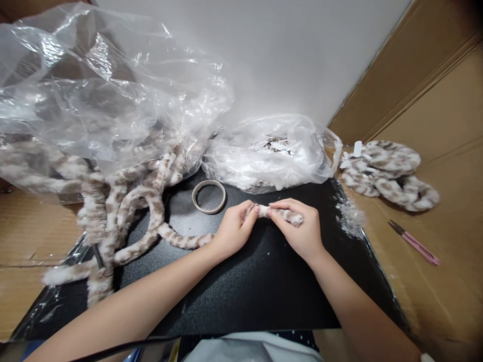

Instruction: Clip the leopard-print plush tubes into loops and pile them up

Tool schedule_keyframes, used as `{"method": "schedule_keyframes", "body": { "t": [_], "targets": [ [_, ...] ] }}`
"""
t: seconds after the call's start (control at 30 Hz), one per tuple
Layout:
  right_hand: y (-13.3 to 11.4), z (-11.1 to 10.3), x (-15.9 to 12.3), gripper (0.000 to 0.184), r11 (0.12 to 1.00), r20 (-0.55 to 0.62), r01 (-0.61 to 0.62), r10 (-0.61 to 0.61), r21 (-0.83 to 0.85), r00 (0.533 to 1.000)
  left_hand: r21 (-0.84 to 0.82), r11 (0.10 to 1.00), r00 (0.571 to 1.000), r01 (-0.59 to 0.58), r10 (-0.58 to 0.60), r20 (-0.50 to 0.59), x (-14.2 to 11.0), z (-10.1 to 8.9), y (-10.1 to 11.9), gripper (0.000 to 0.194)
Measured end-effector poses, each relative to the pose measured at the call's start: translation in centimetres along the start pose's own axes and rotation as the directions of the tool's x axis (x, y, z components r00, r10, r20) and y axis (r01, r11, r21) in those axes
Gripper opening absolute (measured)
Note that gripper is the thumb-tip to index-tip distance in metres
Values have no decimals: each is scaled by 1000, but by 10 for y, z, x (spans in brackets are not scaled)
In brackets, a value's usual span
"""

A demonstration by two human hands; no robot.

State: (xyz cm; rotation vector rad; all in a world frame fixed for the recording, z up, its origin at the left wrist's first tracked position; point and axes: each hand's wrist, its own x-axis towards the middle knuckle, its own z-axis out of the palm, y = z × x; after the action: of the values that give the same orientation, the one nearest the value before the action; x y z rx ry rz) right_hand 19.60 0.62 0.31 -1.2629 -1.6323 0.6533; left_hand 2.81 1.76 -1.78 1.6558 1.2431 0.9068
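Both hands pinch one furry white-and-brown strip (291, 216) over the middle of the black table. My left hand (237, 226) is closed on its left part, thumb and fingers pressed together. My right hand (300, 227) grips it a little further right, and a short end shows inside that hand. To the left, a long furry strip (184, 240) of the same fabric runs out from under my left wrist to the pile; whether it is the same piece I cannot tell. A beige ring-shaped band (209, 196) lies just beyond my left hand.
A big clear plastic bag (113, 95) covers part of a heap of furry strips (109, 216) at left. Behind my hands sits a smaller plastic bag (271, 156) with white contents. At right, on cardboard, lie furry loops (396, 173) and pink-handled thread snips (415, 244). Fluff (350, 218) clings to the table edge.
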Motion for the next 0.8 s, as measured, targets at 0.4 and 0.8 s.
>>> {"method": "schedule_keyframes", "body": {
  "t": [0.4, 0.8],
  "targets": [
    [4, 4, 0, 13, 971, 57, -186, 180, 149, 982, -40, 999, 996, -18, 21, 82, 0, -2, 0, 35],
    [9, 12, -5, 30, 961, 73, -205, 195, 185, 978, -37, 999, 987, -14, 19, 158, 1, -3, -1, 34]
  ]
}}
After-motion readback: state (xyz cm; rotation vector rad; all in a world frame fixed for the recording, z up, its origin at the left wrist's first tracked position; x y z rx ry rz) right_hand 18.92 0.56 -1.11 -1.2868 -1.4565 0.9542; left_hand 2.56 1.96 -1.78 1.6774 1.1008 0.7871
